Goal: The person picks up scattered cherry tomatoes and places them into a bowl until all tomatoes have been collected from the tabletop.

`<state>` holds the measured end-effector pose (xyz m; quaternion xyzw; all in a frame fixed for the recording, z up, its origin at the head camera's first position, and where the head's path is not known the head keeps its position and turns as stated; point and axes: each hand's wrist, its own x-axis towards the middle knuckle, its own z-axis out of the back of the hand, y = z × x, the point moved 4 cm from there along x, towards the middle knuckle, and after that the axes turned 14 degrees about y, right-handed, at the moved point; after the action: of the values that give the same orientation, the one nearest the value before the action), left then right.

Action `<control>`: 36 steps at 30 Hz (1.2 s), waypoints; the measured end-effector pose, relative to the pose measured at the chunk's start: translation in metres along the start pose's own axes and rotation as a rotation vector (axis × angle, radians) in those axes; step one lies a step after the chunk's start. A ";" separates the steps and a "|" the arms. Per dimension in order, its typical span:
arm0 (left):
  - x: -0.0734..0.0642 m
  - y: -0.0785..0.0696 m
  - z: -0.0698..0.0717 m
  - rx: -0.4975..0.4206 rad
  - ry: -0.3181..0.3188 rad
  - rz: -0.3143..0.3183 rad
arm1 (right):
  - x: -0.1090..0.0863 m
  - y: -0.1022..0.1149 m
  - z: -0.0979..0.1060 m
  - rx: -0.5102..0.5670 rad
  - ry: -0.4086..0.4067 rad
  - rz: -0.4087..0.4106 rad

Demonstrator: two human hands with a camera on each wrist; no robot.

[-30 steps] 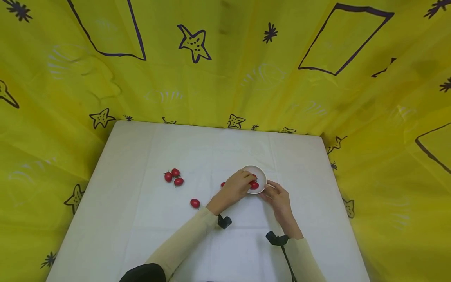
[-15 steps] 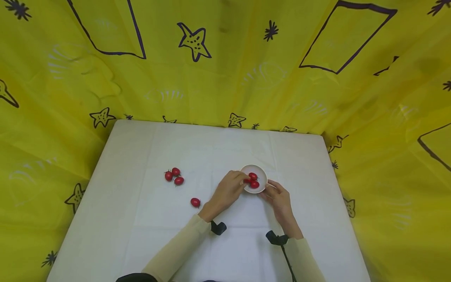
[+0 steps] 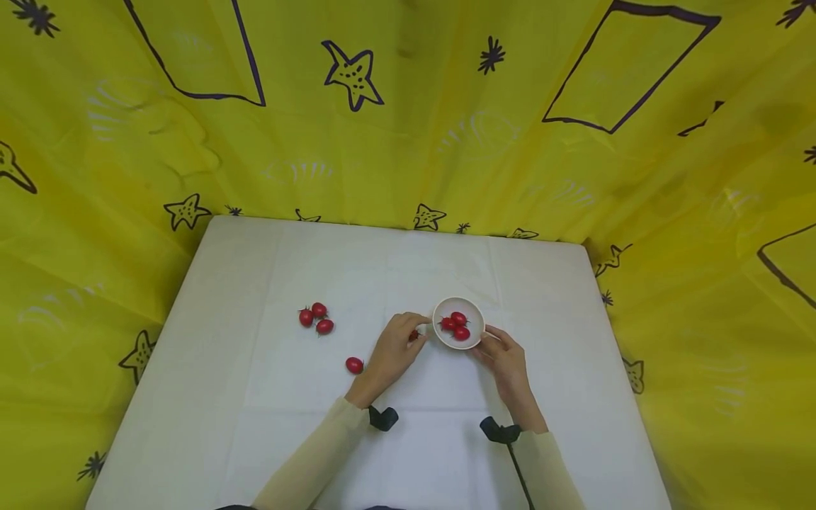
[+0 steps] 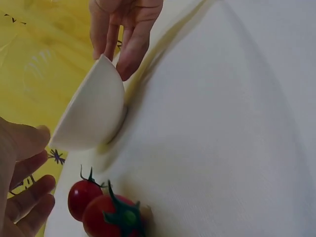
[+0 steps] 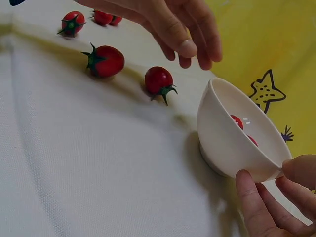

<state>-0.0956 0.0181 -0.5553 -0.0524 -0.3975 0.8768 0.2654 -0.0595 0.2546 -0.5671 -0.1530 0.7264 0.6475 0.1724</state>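
My right hand (image 3: 508,361) holds a white bowl (image 5: 232,143) at its right side, thumb at the rim and fingers against the outer wall in the right wrist view. Inside the bowl lie 3 red cherry tomatoes (image 3: 455,324). Just left of the bowl, my left hand (image 3: 394,348) hovers with fingers loosely bent and apart, holding nothing. Below it sits a cherry tomato (image 5: 159,81) with a green stem, partly hidden by the fingers in the head view. Two tomatoes (image 4: 84,197) lie beside the left fingers in the left wrist view.
A single cherry tomato (image 3: 354,365) lies left of my left forearm. Farther left is a cluster of 3 tomatoes (image 3: 324,326). White cloth covers the table (image 3: 542,283), and a yellow patterned curtain (image 3: 408,142) surrounds its back and sides.
My left hand has let go of a tomato in the bowl and moved left to the tomato beside it. The right hand stays on the bowl.
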 end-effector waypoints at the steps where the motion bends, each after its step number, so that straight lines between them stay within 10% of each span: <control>1: -0.001 0.002 -0.001 0.004 0.011 0.008 | 0.000 0.000 0.000 0.004 -0.001 0.000; 36: -0.008 0.030 0.004 0.030 0.231 0.192 | -0.003 -0.003 -0.001 0.019 -0.025 0.016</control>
<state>-0.1026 -0.0049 -0.5754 -0.1869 -0.3441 0.8922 0.2251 -0.0557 0.2531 -0.5687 -0.1376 0.7314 0.6439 0.1775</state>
